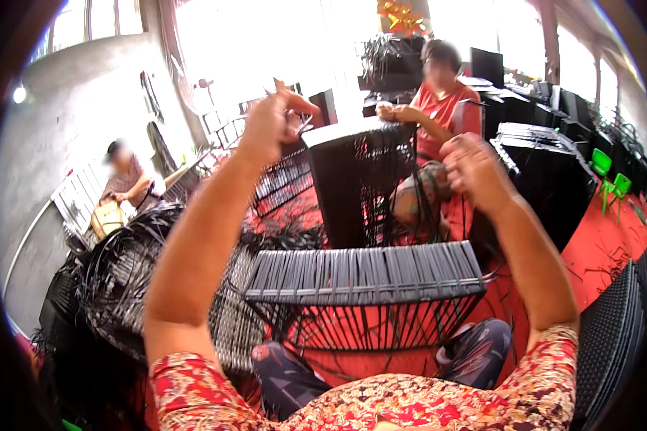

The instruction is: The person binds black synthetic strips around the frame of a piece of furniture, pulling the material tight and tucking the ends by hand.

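My left hand (269,128) is raised at upper centre-left, its fingers bent around something thin and dark that I cannot make out. My right hand (474,171) is raised at the right, fingers curled in; whatever it holds, if anything, is hidden and blurred. Below and between my forearms stands a partly woven furniture frame (366,269), just beyond my knees. Dark grey flat strips lie side by side across its top. Black strands (374,327) run spaced apart down its near side. Neither hand touches this frame.
Across from me a person in red (449,108) sits behind a black woven piece (359,179). Another person (126,176) sits far left. Tangled black strips (133,266) heap at left. Stacked dark panels (615,337) stand at right; green chairs (615,183) lie beyond, on red floor (589,237).
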Tool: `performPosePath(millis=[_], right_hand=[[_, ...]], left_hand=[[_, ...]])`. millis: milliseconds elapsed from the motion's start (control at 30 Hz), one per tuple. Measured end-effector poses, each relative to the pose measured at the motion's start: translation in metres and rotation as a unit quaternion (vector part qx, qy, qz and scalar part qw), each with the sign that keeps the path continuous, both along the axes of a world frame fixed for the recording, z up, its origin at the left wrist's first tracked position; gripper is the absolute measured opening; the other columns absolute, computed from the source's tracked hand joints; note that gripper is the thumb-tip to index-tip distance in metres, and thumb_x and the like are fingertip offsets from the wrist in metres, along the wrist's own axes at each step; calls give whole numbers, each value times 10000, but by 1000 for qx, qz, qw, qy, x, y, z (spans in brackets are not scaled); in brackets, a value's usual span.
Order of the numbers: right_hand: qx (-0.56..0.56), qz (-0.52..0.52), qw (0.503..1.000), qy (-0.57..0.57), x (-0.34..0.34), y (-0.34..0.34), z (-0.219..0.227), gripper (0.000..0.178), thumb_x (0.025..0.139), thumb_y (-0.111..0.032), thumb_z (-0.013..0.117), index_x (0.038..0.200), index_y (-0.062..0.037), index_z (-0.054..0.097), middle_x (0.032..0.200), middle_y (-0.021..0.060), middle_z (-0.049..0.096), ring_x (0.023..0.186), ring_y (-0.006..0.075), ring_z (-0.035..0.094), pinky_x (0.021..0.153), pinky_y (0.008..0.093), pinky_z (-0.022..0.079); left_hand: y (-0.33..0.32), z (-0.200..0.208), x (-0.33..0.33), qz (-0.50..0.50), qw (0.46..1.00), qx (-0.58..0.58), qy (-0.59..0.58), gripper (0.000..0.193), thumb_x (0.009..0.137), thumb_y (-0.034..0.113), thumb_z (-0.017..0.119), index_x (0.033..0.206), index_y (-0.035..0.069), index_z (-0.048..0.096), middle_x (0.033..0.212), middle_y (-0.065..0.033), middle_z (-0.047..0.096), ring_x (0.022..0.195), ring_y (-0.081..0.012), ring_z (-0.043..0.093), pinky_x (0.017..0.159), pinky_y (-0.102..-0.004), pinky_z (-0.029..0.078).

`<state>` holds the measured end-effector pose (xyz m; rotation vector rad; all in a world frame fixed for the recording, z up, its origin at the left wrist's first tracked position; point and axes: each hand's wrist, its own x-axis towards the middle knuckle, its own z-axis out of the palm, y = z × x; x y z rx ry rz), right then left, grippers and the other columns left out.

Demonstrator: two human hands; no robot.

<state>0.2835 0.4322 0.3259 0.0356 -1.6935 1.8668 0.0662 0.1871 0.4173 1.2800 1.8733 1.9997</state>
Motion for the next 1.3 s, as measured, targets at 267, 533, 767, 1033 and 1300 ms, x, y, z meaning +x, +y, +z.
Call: performPosePath(millis=[267,533,767,1033,1300], right_hand=[[149,-33,987,-45,-39,-56,-56,164,939,-149,434,817,-66,507,619,-28,442,521,36,400,443,185,329],[110,-13,993,-50,-43,-58,-69,156,938,-140,427,828,-53,494,623,-18,446,545,54,425,471,197,352],[277,-58,957,-64,-45,-60,-67,104,908,-107,469,843,-25,463,678,15,488,588,83,457,542,251,406],[346,-190,918,30,-38,-52,-11,719,752,-368,682,1250,54,380,1146,171,514,998,202,531,829,311,451],[381,-220,891,110,-68,-52,45,336,842,-206,608,1066,24,509,875,40,566,777,85,524,673,225,445]], left_hand=[[78,-74,39,-132,979,74,-137,417,965,334,321,1102,-20,494,975,-166,624,394,-72,338,366,-197,254],[84,-107,58,-207,963,89,-146,425,962,342,333,1118,-19,494,1023,-179,617,363,-50,260,368,-198,253],[84,-120,55,-250,959,62,-117,325,945,289,420,988,2,567,703,-38,585,348,-25,303,329,-179,209],[92,-121,63,-175,972,55,-148,239,928,288,470,845,80,553,610,37,465,378,-29,318,336,-174,215],[108,-93,71,-174,982,64,-29,232,932,290,445,830,84,478,600,42,440,402,-37,344,346,-184,257]])
